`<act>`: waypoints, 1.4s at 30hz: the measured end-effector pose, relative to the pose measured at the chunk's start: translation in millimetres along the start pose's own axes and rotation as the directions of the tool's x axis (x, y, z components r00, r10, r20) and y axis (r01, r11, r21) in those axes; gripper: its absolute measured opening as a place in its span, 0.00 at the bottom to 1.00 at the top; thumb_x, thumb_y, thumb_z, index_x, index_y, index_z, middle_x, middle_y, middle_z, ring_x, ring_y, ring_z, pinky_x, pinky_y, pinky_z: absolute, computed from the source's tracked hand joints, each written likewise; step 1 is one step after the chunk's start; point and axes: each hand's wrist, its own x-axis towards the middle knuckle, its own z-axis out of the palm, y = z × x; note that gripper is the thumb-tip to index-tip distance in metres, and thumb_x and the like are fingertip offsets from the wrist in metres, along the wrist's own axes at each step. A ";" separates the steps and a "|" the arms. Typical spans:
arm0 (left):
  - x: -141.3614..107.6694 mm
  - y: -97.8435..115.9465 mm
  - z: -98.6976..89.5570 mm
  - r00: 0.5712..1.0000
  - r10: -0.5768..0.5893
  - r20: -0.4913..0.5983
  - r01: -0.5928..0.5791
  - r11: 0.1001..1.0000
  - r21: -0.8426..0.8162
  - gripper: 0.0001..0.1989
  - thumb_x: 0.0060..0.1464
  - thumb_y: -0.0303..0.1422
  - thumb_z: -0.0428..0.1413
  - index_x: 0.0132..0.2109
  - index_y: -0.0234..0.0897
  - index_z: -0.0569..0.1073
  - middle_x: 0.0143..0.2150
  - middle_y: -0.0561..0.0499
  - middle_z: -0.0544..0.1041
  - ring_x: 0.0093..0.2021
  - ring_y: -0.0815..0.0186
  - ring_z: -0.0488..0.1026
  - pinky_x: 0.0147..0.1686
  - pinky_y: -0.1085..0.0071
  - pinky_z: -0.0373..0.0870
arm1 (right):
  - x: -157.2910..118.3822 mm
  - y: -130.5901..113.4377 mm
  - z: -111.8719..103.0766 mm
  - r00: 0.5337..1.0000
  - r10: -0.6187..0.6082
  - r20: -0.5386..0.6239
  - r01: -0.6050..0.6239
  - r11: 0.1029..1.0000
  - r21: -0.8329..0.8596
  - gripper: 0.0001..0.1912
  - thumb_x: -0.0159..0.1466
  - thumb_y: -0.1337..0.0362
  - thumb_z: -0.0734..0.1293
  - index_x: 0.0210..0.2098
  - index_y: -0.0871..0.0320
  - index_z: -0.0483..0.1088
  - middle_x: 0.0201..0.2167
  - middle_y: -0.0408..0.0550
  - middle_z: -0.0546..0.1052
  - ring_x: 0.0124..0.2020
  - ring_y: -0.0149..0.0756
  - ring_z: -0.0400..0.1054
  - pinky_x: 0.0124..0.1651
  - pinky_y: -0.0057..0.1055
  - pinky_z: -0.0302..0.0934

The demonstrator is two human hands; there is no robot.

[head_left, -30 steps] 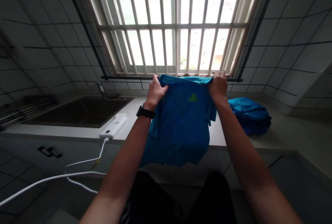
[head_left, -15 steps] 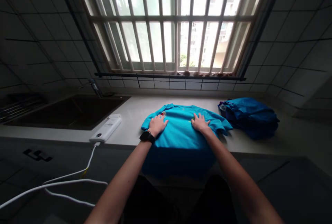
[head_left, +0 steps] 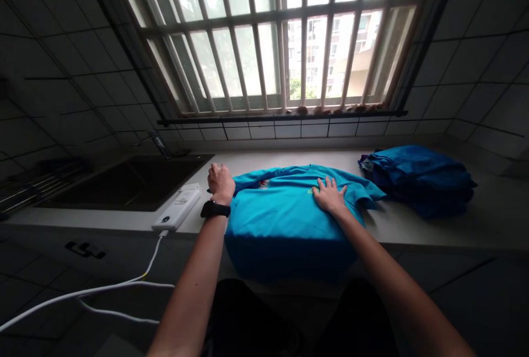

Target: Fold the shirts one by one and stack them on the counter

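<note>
A bright blue T-shirt [head_left: 281, 214] lies spread on the countertop, its lower part hanging over the front edge. My left hand [head_left: 222, 183], with a black watch [head_left: 215, 209] on the wrist, is closed on the shirt's left sleeve and draws it outward. On the right side of the chest, my right hand [head_left: 329, 196] rests flat with fingers spread, partly covering a small green print. A small red and white print [head_left: 263, 184] shows on the left of the chest.
Folded dark and blue clothes [head_left: 417, 180] are piled at the right. A white power bank [head_left: 177, 208] with a white cable [head_left: 155, 258] lies left of the shirt, beside a dark sink [head_left: 124, 183] with a faucet [head_left: 160, 145]. Behind is a barred window [head_left: 281, 15].
My left hand has moved left from the shirt's chest to its sleeve and closed on it, stretching that side outward. My right hand stays flat on the chest. The view has tilted slightly.
</note>
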 end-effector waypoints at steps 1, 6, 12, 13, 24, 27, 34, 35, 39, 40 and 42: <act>-0.7 8.8 2.3 0.998 0.045 0.040 -0.046 0.999 0.013 0.23 0.67 0.28 0.45 0.63 0.31 0.75 0.65 0.33 0.72 0.63 0.47 0.72 0.62 0.56 0.70 | -0.5 -0.5 -0.4 1.000 -0.002 0.002 0.002 1.000 0.001 0.36 0.76 0.50 0.46 0.79 0.56 0.46 0.80 0.57 0.41 0.80 0.56 0.34 0.74 0.70 0.33; -12.5 60.5 37.3 0.875 0.326 0.359 -0.327 0.943 -0.061 0.26 0.70 0.35 0.45 0.70 0.37 0.69 0.71 0.38 0.69 0.69 0.53 0.68 0.68 0.60 0.65 | -4.9 -0.3 -0.4 1.000 -0.010 0.008 0.010 1.000 0.003 0.35 0.76 0.51 0.46 0.79 0.57 0.47 0.80 0.57 0.42 0.80 0.55 0.34 0.74 0.69 0.34; -23.5 72.6 76.8 0.857 0.301 0.419 -0.326 0.945 -0.013 0.30 0.72 0.45 0.41 0.75 0.45 0.61 0.78 0.42 0.57 0.78 0.49 0.52 0.73 0.43 0.52 | -2.3 -5.8 -15.9 1.000 0.005 -0.014 -0.006 0.999 -0.043 0.33 0.77 0.54 0.48 0.74 0.61 0.59 0.77 0.65 0.54 0.76 0.62 0.49 0.71 0.68 0.45; -24.4 71.2 79.1 0.859 0.321 0.399 -0.343 0.939 -0.017 0.29 0.72 0.45 0.42 0.74 0.45 0.62 0.78 0.42 0.58 0.77 0.50 0.54 0.73 0.44 0.52 | 1.8 -9.3 -20.4 1.000 0.026 -0.015 -0.026 0.999 -0.048 0.33 0.76 0.55 0.48 0.71 0.63 0.64 0.74 0.68 0.60 0.73 0.65 0.55 0.71 0.69 0.46; -21.7 69.2 84.4 0.798 0.467 0.381 -0.466 0.879 -0.102 0.30 0.71 0.45 0.44 0.74 0.42 0.63 0.79 0.45 0.57 0.78 0.52 0.51 0.76 0.48 0.45 | 47.6 -35.9 6.0 0.994 -0.105 0.016 0.105 0.995 0.001 0.36 0.77 0.47 0.44 0.79 0.56 0.47 0.81 0.54 0.42 0.80 0.54 0.34 0.76 0.63 0.32; -20.5 69.2 87.9 0.803 0.448 0.394 -0.444 0.890 -0.108 0.30 0.71 0.45 0.43 0.74 0.43 0.63 0.78 0.47 0.57 0.78 0.52 0.52 0.76 0.49 0.46 | 53.6 -32.3 5.8 0.990 -0.138 0.038 0.138 0.990 -0.004 0.36 0.77 0.47 0.43 0.79 0.54 0.45 0.81 0.53 0.41 0.80 0.52 0.33 0.77 0.61 0.32; -22.4 69.6 89.9 0.839 0.388 0.381 -0.386 0.919 -0.085 0.30 0.71 0.46 0.42 0.74 0.43 0.64 0.78 0.45 0.58 0.78 0.52 0.54 0.76 0.50 0.46 | 55.4 -29.7 1.6 0.989 -0.144 -0.010 0.144 0.989 0.017 0.34 0.78 0.50 0.45 0.78 0.54 0.48 0.80 0.52 0.45 0.80 0.51 0.37 0.77 0.59 0.35; -22.8 69.9 89.2 0.841 0.387 0.379 -0.384 0.919 -0.088 0.30 0.71 0.46 0.42 0.74 0.43 0.64 0.78 0.45 0.59 0.77 0.52 0.54 0.75 0.50 0.47 | 53.4 -30.7 1.4 0.988 -0.147 -0.039 0.147 0.989 0.014 0.33 0.78 0.52 0.45 0.78 0.55 0.49 0.80 0.53 0.47 0.80 0.50 0.38 0.77 0.59 0.37; -24.8 70.5 87.3 0.854 0.370 0.365 -0.363 0.927 -0.090 0.29 0.71 0.45 0.43 0.73 0.46 0.65 0.77 0.47 0.60 0.77 0.52 0.55 0.75 0.50 0.47 | 41.7 -36.7 -1.5 0.960 -0.178 -0.217 0.171 0.984 -0.052 0.31 0.77 0.58 0.48 0.74 0.62 0.59 0.78 0.58 0.54 0.78 0.49 0.47 0.77 0.52 0.39; -25.1 70.2 87.3 0.860 0.358 0.364 -0.352 0.932 -0.086 0.29 0.70 0.46 0.43 0.73 0.46 0.65 0.78 0.47 0.60 0.77 0.52 0.54 0.75 0.50 0.47 | 38.5 -37.6 -2.4 0.955 -0.186 -0.231 0.174 0.982 -0.070 0.31 0.76 0.58 0.48 0.73 0.62 0.60 0.78 0.59 0.55 0.77 0.49 0.48 0.77 0.52 0.40; -24.8 69.3 87.8 0.872 0.321 0.370 -0.315 0.946 -0.077 0.30 0.70 0.47 0.43 0.74 0.47 0.64 0.78 0.47 0.58 0.78 0.51 0.53 0.75 0.48 0.47 | 32.5 -36.4 -3.3 0.969 -0.164 -0.186 0.153 0.986 -0.072 0.32 0.77 0.55 0.48 0.75 0.61 0.58 0.78 0.58 0.52 0.78 0.51 0.45 0.76 0.54 0.42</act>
